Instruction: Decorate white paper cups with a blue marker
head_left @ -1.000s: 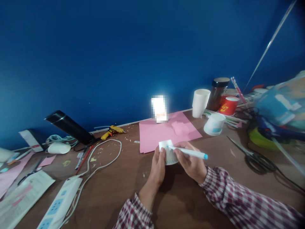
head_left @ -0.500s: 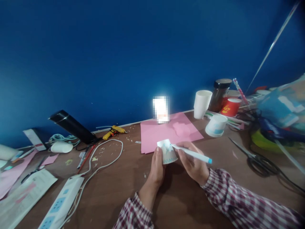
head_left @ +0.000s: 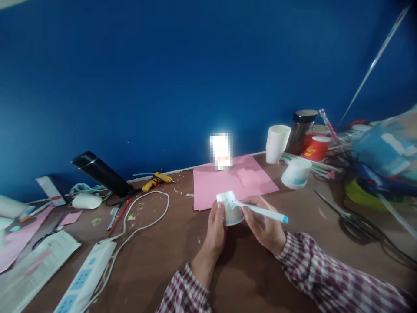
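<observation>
My left hand (head_left: 215, 229) is closed around the left side of a small white paper cup (head_left: 233, 215), which is tilted and carries light-blue drawn lines, with a zigzag near its lower edge. Between the fingers of my right hand (head_left: 265, 224) is a white marker (head_left: 265, 212) with a light-blue end. Its tip rests at the upper part of the cup's side, and the fingertips are close to the cup. Just beyond lie pink paper sheets (head_left: 211, 187) on the brown table (head_left: 156, 269). A brightly glowing, pixelated object (head_left: 221, 150) stands at their back edge.
On the right are scissors (head_left: 355, 219), an upturned white cup (head_left: 297, 171), stacked white cups (head_left: 276, 143), a red cup (head_left: 316, 148) and a dark jar (head_left: 303, 132). To the left lie a power strip (head_left: 81, 276), its white cord, a yellow glue gun (head_left: 158, 179) and a black cylinder (head_left: 100, 173).
The marker tip has shifted slightly left and down on the cup's side. My left hand still holds the cup, and the whole view has moved a little.
</observation>
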The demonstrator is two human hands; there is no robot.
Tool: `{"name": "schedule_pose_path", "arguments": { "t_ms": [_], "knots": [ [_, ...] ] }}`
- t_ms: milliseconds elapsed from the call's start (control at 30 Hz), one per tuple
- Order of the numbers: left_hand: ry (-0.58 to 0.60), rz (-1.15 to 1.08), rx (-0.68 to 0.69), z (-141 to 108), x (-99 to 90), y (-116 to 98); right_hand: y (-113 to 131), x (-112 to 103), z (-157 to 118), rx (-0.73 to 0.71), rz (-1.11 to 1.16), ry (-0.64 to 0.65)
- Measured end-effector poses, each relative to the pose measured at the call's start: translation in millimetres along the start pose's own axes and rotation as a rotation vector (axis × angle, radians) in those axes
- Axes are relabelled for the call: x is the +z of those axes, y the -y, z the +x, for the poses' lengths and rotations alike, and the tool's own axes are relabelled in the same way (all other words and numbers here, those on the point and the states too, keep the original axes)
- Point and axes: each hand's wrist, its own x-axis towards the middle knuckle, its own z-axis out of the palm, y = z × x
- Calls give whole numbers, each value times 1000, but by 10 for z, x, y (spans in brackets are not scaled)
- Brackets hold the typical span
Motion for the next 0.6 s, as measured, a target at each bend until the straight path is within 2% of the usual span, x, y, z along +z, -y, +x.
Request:
{"name": "schedule_pose_path", "arguments": {
  "t_ms": [133, 233, 367, 600],
  "knots": [
    [-45, -191, -88, 20, 36, 2, -98, 29, -2, 93, 127, -66],
    [-76, -221, -133, 35, 37, 17, -149, 48, 4, 141, 208, -107],
    [-30, -183, -79, 37, 22, 30, -142, 46, -13, 122, 183, -82],
    [-40, 41, 12, 34, -6, 43, -33, -1, -17, 45, 37, -2]
  ]
}}
